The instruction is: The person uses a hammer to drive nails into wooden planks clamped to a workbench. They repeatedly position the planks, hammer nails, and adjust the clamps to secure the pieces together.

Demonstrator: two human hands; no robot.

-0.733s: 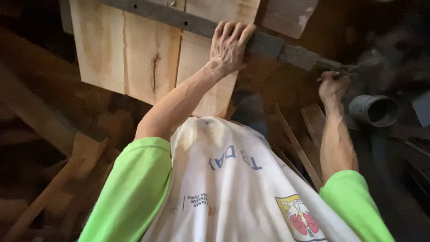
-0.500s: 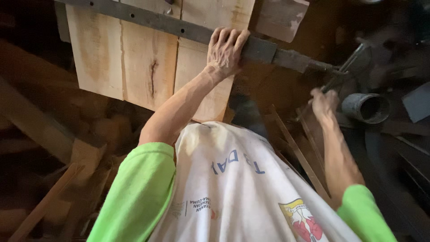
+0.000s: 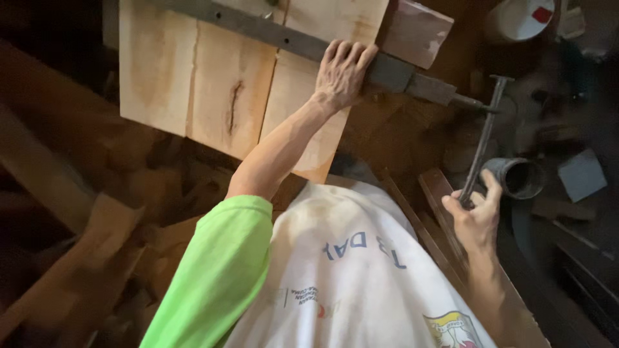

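Note:
My left hand (image 3: 343, 71) lies palm-down on the grey steel bar of a long clamp (image 3: 277, 35) that runs across a panel of pale wooden boards (image 3: 219, 84). A reddish wood block (image 3: 416, 32) sits at the panel's right edge under the clamp. My right hand (image 3: 477, 216) grips the lower end of the clamp's thin metal turning handle (image 3: 483, 135), which hangs down from the screw at the bar's right end. I wear a white apron over green sleeves.
A grey pipe section (image 3: 519, 177) lies right of the handle. A white round container (image 3: 519, 18) stands at the top right. Scrap wood strips and offcuts (image 3: 97, 258) litter the dark floor on the left and below the panel.
My right hand has dropped from the clamp screw and taken hold of the handle's lower end. The left hand stays on the bar.

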